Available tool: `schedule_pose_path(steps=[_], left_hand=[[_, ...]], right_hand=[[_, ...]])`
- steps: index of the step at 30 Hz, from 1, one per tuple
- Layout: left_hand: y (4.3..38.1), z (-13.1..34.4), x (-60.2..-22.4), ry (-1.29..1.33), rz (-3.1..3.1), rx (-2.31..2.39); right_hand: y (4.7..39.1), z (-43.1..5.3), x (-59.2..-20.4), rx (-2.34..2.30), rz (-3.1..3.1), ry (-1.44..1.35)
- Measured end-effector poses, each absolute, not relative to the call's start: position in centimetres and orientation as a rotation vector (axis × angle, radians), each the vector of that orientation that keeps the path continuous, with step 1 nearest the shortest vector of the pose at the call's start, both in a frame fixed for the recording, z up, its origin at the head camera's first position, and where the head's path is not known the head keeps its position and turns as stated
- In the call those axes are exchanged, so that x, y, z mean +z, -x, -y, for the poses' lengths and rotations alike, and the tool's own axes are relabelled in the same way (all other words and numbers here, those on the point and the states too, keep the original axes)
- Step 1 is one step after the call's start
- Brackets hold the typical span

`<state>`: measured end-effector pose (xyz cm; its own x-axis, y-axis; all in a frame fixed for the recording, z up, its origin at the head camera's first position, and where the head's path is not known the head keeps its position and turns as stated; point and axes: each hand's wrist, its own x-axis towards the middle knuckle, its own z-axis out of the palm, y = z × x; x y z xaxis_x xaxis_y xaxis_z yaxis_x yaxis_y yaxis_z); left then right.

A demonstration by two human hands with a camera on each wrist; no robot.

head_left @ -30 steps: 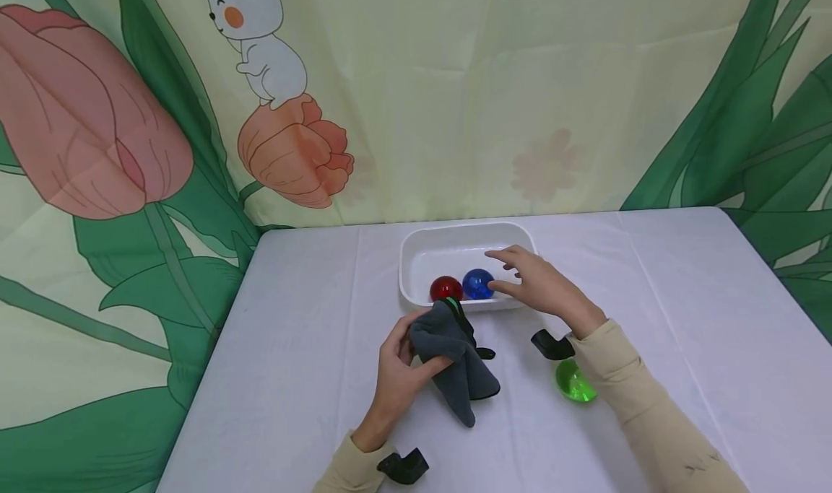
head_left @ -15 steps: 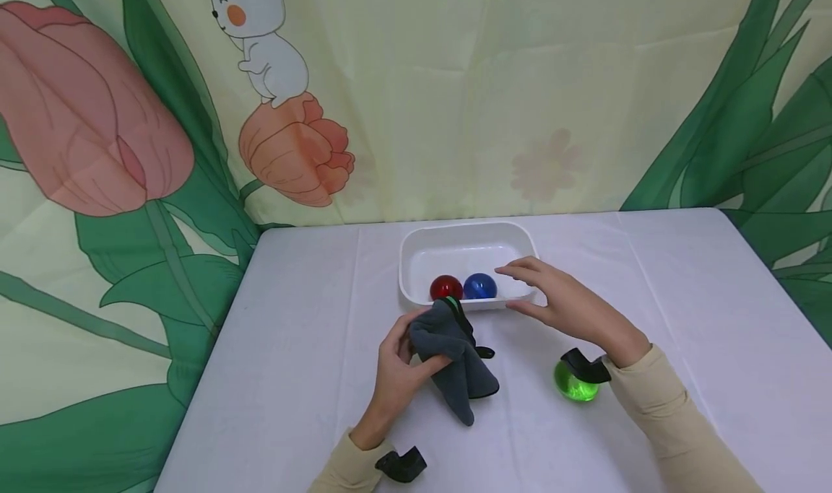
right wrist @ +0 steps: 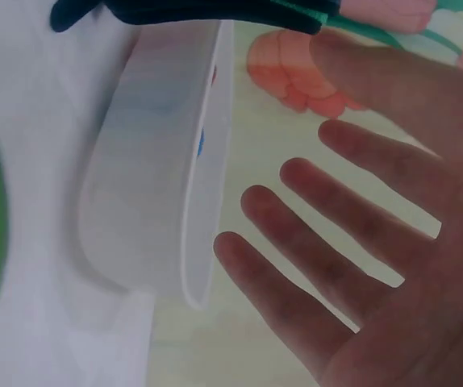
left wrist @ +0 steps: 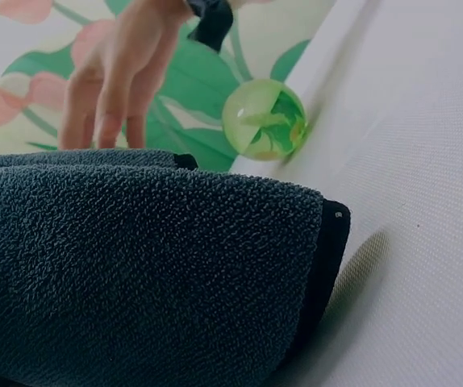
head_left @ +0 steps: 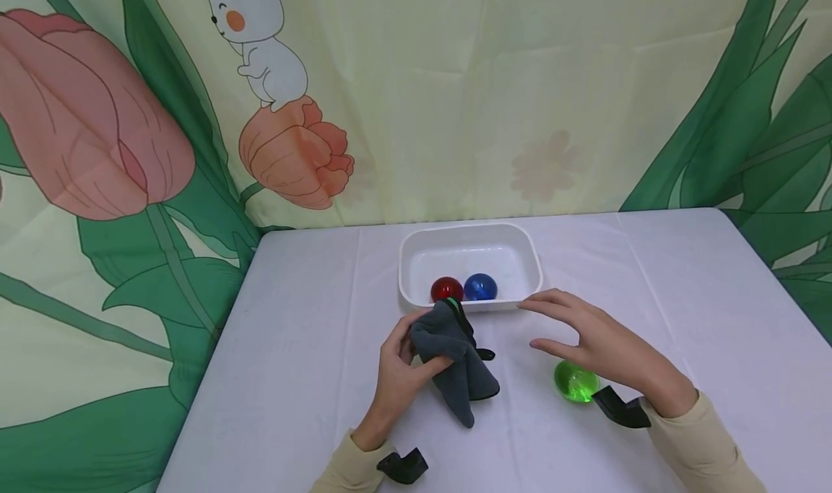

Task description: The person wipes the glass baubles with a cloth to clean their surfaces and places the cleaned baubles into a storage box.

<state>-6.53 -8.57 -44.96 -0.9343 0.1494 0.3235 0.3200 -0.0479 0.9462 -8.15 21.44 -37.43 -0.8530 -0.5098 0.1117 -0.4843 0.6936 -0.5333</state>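
Note:
My left hand grips a folded dark grey-blue towel with black edging, thumb in front and fingers behind. In the left wrist view the towel fills the lower part, its corner close over the white tabletop. My right hand holds nothing; its fingers are spread and extended, between the tray and a clear green ball. A red ball and a blue ball lie side by side in the white tray. The right wrist view shows the spread fingers near the tray's side.
A white cloth covers the table. Behind it hangs a printed curtain with tulips and a white animal. The tray stands toward the table's back edge, and the green ball lies on the cloth to its front right.
My right hand has drawn back from beside the blue ball in the tray, moving right and toward me. The blue ball has shifted slightly right. My left hand and the towel stay put.

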Motion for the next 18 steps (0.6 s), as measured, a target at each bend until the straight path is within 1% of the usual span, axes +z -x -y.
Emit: schedule_pose_path(steps=[7, 14, 18], left_hand=[[6.5, 8.5, -44.9, 0.522, 2.079, -2.125], [6.5, 8.4, -44.9, 0.513, 2.080, -2.122], [6.4, 8.4, -44.9, 0.518, 2.079, -2.120]], right_hand=[[6.9, -23.2, -38.3, -0.864, -2.846, 0.716], [5.9, -24.6, -40.0, -0.799, -2.880, 0.721], [5.6, -24.9, -40.6, -0.785, -2.831, 0.652]])
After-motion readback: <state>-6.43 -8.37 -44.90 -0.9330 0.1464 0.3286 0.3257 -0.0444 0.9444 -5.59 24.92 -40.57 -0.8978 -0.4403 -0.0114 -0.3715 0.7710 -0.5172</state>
